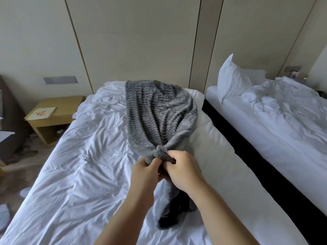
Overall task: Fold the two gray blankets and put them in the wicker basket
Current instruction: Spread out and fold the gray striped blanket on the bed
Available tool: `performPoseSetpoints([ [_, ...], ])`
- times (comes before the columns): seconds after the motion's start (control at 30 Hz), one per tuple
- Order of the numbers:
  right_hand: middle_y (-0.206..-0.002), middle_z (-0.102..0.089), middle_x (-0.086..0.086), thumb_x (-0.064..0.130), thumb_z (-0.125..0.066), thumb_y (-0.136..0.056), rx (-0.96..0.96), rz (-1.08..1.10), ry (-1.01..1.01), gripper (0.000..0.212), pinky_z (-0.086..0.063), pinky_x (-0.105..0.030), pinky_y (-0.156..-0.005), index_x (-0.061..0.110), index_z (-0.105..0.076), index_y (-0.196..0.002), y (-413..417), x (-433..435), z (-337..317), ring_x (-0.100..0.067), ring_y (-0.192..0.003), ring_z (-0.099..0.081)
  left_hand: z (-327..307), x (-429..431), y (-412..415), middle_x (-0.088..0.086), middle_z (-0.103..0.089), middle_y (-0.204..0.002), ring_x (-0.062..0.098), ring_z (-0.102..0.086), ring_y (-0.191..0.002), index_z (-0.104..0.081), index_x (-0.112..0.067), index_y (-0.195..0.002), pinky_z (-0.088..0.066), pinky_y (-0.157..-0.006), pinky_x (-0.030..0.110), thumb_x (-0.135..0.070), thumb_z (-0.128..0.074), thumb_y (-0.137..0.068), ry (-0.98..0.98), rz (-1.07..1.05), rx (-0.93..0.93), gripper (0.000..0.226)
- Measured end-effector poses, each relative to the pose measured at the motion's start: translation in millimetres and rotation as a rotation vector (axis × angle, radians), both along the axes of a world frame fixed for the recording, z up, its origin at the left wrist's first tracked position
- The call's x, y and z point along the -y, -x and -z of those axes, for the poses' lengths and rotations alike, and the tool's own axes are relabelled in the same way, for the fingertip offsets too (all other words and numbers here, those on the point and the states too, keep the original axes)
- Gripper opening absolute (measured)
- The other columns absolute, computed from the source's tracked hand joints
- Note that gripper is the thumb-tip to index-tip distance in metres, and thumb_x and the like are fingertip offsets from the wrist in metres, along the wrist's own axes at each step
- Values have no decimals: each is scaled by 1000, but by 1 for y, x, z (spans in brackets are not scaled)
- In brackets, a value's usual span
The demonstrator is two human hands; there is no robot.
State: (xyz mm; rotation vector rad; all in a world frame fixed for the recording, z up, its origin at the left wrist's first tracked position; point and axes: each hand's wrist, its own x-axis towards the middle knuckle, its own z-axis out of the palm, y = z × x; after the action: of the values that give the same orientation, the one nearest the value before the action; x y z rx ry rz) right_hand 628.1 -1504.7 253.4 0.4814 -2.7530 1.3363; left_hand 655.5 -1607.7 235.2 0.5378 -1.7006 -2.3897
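over the bed (79, 156), left hand (146, 172) and right hand (182, 167) pinch the gray blanket (157, 112); nightstand (54, 117) beside.

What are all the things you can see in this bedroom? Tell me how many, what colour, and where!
gray blanket: one in plain view, gray, ribbed, lying along the near bed
near bed: one, white crumpled sheets, centre
second bed: one, white, to the right
pillow: one, white, propped at the head of the second bed
nightstand: one, light wood, left of the near bed
paper: one, pale, on the nightstand
left hand: fingers grip the blanket's near edge
right hand: grips the same edge, beside the left
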Motion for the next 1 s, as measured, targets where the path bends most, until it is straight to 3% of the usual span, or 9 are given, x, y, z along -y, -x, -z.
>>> performPoseSetpoints([
  [0.17,-88,-54,-4,11,-56,-90,-52,-83,23,17,-41,-22,-74,1,-60,-76,-10,-8,7,-18,-82,-55,0,6,-17,14,-74,-78,19,-72,-70,-72,-3,-80,-55,-57,22,-2,-55,-89,-91,64,-12,19],
  [0.3,-85,-58,2,15,-57,-91,-100,-62,82,14,-39,-18,-70,5,-64,-83,-19,-4,2,-12,-79,-56,1,4,-25,18,-74,-86,24,-72,-79,-72,-2,-89,-56,-63,24,-9,-57,-90,-73,74,12,17],
  [0.4,-79,-71,9,16,-65,-85,-69,171,400,6,-48,-17,-68,20,-69,-87,-24,0,-1,-1,-75,-64,2,8,-32,18,-74,-87,27,-72,-82,-72,-2,-89,-57,-66,26,-13,-57,-92,-46,70,26,18],
  [0.47,-75,-72,14,13,-67,-83,-76,327,678,17,-49,-12,-65,30,-66,-80,-27,-1,-3,3,-72,-65,3,13,-37,16,-74,-87,26,-73,-83,-72,-3,-88,-57,-67,26,-14,-57,-92,-34,51,37,19],
  [0.5,-76,-71,16,12,-67,-83,-116,383,717,23,-49,-11,-67,35,-64,-78,-26,-2,-2,4,-74,-65,3,16,-39,15,-75,-88,26,-73,-84,-72,-3,-90,-57,-68,26,-15,-57,-93,-34,47,41,19],
  [0.6,-91,-70,17,8,-66,-81,-114,188,425,26,-48,-11,-81,33,-70,-88,-26,1,0,2,-89,-63,1,19,-43,16,-74,-87,26,-73,-83,-72,-3,-88,-58,-68,27,-12,-53,-93,-63,41,47,21],
  [0.7,-93,-68,9,7,-67,-82,-52,-118,134,21,-42,-2,-80,14,-74,-101,-31,12,13,1,-88,-62,-1,17,-45,18,-72,-72,26,-72,-67,-72,-4,-63,-59,-61,31,-4,-46,-88,-126,-39,85,36],
  [0.83,-94,-67,7,5,-69,-81,-133,-149,160,21,-42,-3,-81,9,-75,-101,-31,10,20,1,-90,-61,1,21,-48,11,-60,-56,23,-64,-51,-60,-2,-62,-57,-53,31,-10,-40,-87,-274,-40,96,34],
  [1.0,-89,-67,8,4,-68,-82,-167,-243,227,19,-45,-7,-78,12,-76,-97,-33,5,21,2,-86,-63,7,18,-42,12,-69,-68,23,-71,-66,-75,-12,-61,-56,-58,29,-30,-54,-92,-169,75,56,42],
])
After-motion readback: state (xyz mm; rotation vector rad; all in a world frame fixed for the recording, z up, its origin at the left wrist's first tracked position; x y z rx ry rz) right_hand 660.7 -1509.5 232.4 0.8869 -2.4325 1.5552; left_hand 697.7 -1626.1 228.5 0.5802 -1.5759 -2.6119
